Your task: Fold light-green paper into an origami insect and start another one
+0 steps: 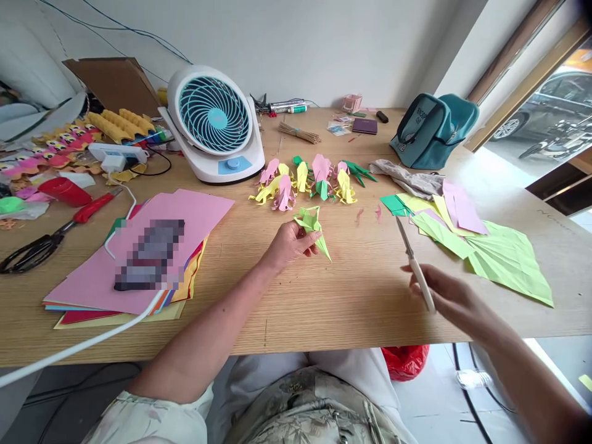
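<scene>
My left hand [292, 245] pinches a folded light green paper figure [311, 219] with pointed ends above the middle of the table. Scissors [419, 271] with a pale handle are in my right hand [446, 293], their narrow blades pointing up and away from me. The blades look closed and are apart from the green figure. Just beyond my left hand stands a group of folded paper figures [321, 169] in pink, yellow and green. Loose coloured paper pieces [441, 237] lie beyond my right hand, with a creased light green sheet [509, 259] beside them.
At the left, a pixelated object lies on a stack of coloured paper [198, 213], near red-and-black scissors [60, 234]. A white fan [215, 117] stands behind. A grey cloth [407, 179] and a teal bag [430, 132] are at the back right. A white cable [92, 341] crosses the front left.
</scene>
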`<state>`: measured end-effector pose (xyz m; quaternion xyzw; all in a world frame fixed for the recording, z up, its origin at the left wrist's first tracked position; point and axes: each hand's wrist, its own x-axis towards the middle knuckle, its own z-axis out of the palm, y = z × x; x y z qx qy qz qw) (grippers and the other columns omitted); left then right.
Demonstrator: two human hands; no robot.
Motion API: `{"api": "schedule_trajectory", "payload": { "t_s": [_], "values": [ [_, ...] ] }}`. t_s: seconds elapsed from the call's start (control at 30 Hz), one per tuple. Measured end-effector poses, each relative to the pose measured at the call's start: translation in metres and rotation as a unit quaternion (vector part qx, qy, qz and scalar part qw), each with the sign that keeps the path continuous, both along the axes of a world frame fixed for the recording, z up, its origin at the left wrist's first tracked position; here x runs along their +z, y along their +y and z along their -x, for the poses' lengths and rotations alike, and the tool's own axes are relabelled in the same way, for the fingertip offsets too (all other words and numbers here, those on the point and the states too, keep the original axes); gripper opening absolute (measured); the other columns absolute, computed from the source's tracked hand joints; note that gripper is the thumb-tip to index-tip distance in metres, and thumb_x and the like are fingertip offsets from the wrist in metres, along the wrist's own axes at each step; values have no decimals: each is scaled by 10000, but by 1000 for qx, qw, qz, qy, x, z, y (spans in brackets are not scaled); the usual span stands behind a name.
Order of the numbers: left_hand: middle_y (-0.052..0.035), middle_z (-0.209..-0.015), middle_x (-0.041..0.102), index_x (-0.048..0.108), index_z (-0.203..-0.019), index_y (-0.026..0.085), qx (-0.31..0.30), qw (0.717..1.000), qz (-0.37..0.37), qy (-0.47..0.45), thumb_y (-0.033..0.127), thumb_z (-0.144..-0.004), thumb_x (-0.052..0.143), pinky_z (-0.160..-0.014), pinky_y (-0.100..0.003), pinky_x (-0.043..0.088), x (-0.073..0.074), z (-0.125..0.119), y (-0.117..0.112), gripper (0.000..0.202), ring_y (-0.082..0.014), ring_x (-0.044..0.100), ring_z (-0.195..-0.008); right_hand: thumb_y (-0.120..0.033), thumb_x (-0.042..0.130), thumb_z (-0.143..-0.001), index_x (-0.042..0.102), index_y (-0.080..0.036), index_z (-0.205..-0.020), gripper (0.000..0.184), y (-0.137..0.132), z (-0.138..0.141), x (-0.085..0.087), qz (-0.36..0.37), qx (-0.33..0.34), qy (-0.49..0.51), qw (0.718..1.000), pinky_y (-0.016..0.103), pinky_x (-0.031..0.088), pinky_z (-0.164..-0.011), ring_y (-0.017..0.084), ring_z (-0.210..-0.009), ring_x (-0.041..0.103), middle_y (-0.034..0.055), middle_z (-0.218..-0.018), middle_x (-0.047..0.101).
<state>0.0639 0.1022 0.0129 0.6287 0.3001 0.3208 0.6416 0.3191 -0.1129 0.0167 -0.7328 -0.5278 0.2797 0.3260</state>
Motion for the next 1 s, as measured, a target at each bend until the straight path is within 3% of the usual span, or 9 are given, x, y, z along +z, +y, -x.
{"api": "schedule_trajectory", "payload": {
  "t_s": [0.13, 0.23, 0.33, 0.53, 1.0],
  "values": [
    [34, -621, 605, 578, -787, 141, -19, 1000, -19, -8, 361, -675, 774, -456, -178, 485, 19, 0, -12, 316, -83, 589, -512, -633, 453, -901, 547, -190, -844, 457, -16, 62, 10, 68, 95, 216, 969, 282, 402, -574, 150, -621, 486, 21, -693, 542],
    [28, -661, 605, 578, -757, 142, -35, 999, -22, -7, 334, -659, 791, -491, -188, 524, 32, -1, -23, 303, -90, 601, -560, -637, 450, -904, 559, -180, -887, 471, -28, 95, 11, 112, 120, 268, 949, 282, 387, -584, 149, -623, 469, 15, -678, 530],
    [9, -679, 617, 578, -759, 139, -68, 998, -5, 5, 326, -686, 777, -531, -209, 557, 41, 0, -33, 282, -126, 656, -627, -649, 443, -902, 594, -181, -954, 495, -37, 112, 11, 140, 137, 253, 947, 295, 387, -630, 167, -686, 476, 26, -729, 542],
    [-12, -702, 645, 574, -787, 135, -89, 996, 11, 24, 328, -716, 775, -526, -216, 569, 48, 2, -45, 288, -153, 697, -624, -646, 413, -914, 599, -182, -963, 502, -42, 118, 11, 125, 141, 243, 952, 296, 388, -639, 168, -692, 467, 29, -747, 545],
    [-10, -664, 663, 553, -759, 133, -101, 994, 26, 24, 343, -738, 768, -506, -229, 575, 45, 3, -49, 301, -155, 697, -568, -639, 437, -910, 566, -187, -840, 475, -38, 121, 13, 128, 131, 239, 954, 262, 286, -549, 129, -604, 381, 0, -668, 518]
  ]
}}
